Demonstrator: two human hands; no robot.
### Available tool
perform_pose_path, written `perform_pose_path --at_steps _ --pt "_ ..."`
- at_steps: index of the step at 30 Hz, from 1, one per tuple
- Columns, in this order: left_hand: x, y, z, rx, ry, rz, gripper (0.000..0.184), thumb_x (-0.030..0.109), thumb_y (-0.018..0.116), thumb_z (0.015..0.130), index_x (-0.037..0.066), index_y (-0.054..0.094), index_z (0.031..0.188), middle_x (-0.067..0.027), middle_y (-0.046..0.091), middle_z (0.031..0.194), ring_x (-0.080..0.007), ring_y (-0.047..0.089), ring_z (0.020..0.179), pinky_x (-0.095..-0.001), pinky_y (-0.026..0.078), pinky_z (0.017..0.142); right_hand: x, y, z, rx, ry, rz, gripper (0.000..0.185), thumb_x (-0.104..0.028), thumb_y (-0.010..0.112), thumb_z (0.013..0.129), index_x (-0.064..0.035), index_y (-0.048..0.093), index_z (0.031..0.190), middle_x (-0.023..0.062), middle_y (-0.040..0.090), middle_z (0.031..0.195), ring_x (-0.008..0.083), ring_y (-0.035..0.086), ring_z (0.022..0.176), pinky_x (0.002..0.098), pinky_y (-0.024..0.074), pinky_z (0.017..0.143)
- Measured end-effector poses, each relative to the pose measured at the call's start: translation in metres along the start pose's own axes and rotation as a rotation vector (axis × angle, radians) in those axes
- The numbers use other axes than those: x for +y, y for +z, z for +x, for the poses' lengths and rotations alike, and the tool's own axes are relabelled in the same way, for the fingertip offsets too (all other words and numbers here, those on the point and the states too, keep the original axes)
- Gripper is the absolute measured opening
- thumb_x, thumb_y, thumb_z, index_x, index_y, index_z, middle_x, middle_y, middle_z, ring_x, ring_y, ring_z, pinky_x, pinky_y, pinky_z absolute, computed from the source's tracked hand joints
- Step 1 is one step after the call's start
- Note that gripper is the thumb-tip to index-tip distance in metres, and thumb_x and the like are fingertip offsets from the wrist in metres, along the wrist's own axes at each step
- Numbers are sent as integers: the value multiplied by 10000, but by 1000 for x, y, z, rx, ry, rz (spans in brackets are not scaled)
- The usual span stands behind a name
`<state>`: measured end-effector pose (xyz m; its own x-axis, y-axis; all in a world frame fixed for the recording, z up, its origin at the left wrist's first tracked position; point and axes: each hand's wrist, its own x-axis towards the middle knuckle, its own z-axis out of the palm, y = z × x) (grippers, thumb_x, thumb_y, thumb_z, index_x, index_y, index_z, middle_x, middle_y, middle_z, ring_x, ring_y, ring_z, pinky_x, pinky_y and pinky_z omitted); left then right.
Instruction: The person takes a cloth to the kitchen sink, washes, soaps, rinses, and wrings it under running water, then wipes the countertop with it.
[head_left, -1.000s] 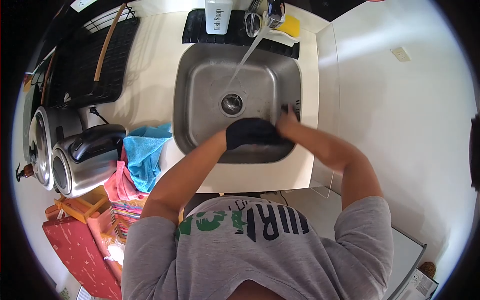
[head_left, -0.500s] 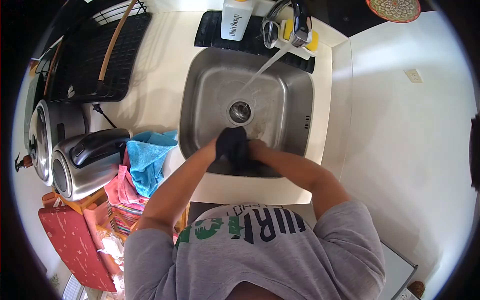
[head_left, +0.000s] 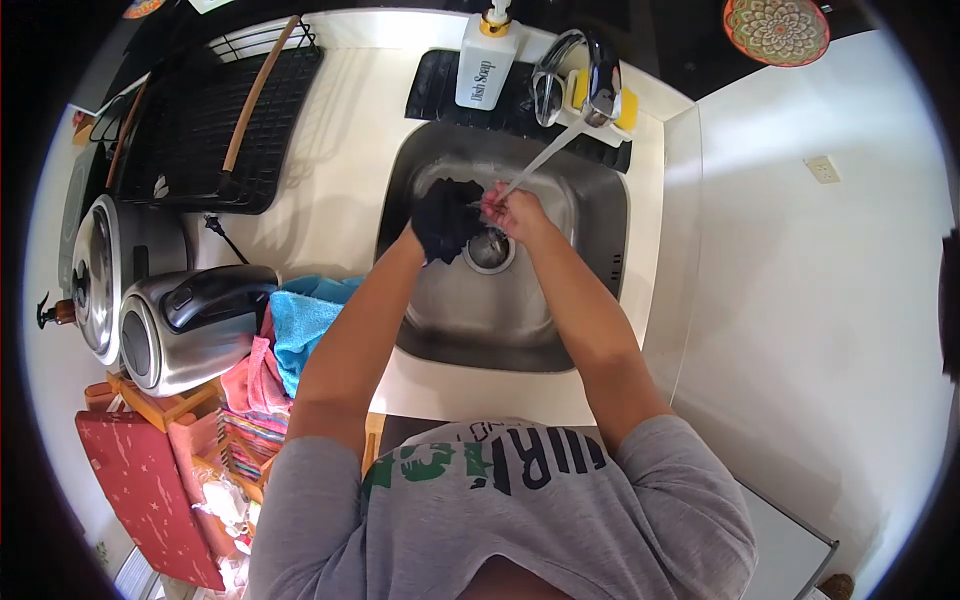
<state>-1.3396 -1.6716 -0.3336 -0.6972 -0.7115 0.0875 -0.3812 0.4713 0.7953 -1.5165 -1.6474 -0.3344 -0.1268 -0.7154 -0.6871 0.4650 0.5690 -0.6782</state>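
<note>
A bunched black cloth (head_left: 447, 220) hangs over the left half of the steel sink (head_left: 460, 325), covering most of my left hand (head_left: 416, 246), which grips it. Only the wrist and the edge of that hand show. My right hand (head_left: 514, 211) is just right of the cloth, palm turned up and fingers loosely curled apart, with nothing seen in it. Water from the chrome faucet (head_left: 598, 92) runs down onto its fingers. Below both hands lies the round drain (head_left: 489, 250).
Behind the sink, a dish soap bottle (head_left: 487, 65) and a yellow sponge (head_left: 627, 108) stand on a black mat (head_left: 432, 90). A black dish rack (head_left: 215, 130), an electric kettle (head_left: 195, 325) and a blue towel (head_left: 305, 320) are to the left. A white wall (head_left: 790, 260) rises at right.
Both hands have moved forward from the sink's near side to the drain and water stream. They have separated; the black cloth stays with the left hand, and the right now meets the water.
</note>
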Motion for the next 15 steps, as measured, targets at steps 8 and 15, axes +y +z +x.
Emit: perform_pose_path --at_steps 8,15 --pt "-55 71 64 -42 -166 -450 185 65 489 818 70 582 977 -92 619 919 -184 598 851 -299 466 704 -75 25 -69 -303 -22 -214 243 -132 568 891 83 552 1004 191 621 964 290 633 893 371 544 813" --pt "-2 42 77 -166 -116 -492 232 191 520 874 48 588 1043 -81 629 976 -158 592 899 -303 474 785 -92 5 -110 -367 -202 -389 221 -19 555 828 96 589 1014 189 636 954 242 646 868 334 536 798"
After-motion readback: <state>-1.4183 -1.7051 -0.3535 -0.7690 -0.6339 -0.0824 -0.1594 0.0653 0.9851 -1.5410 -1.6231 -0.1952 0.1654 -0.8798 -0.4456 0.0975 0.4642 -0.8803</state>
